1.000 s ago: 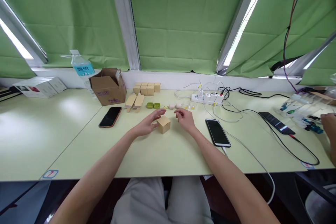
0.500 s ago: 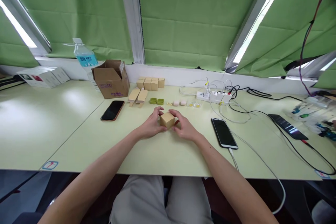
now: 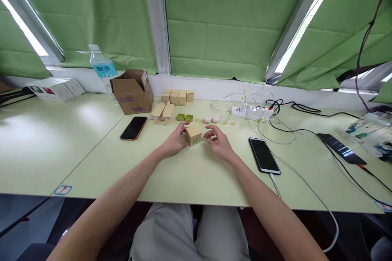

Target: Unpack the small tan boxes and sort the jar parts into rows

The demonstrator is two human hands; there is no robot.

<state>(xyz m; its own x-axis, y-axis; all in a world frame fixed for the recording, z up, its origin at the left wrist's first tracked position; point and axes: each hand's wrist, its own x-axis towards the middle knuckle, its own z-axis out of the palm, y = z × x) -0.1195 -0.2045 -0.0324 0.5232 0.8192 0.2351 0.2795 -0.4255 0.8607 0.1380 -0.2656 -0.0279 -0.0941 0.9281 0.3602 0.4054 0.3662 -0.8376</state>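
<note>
A small brown cardboard box (image 3: 193,136) with a pale label on its front stands closed on the table. My left hand (image 3: 175,142) grips its left side, thumb near the front and fingers behind. My right hand (image 3: 217,142) is just right of the box, apart from it, fingers loosely curved and holding nothing. Behind the hands lie two green trays (image 3: 185,118), pink pieces (image 3: 211,120) and clear containers with yellow bits (image 3: 228,120). Two flat, unfolded cartons (image 3: 163,111) lie to the left, in front of a row of small boxes (image 3: 178,97).
An open carton (image 3: 132,92) and a water bottle (image 3: 103,67) stand at the back left. One phone (image 3: 133,128) lies left, another (image 3: 264,155) right with a white cable. A power strip (image 3: 251,112) with tangled cables is at the back right.
My right hand has let go of the small box and moved slightly right. The box has turned, so its labelled face now shows. My left hand still holds it.
</note>
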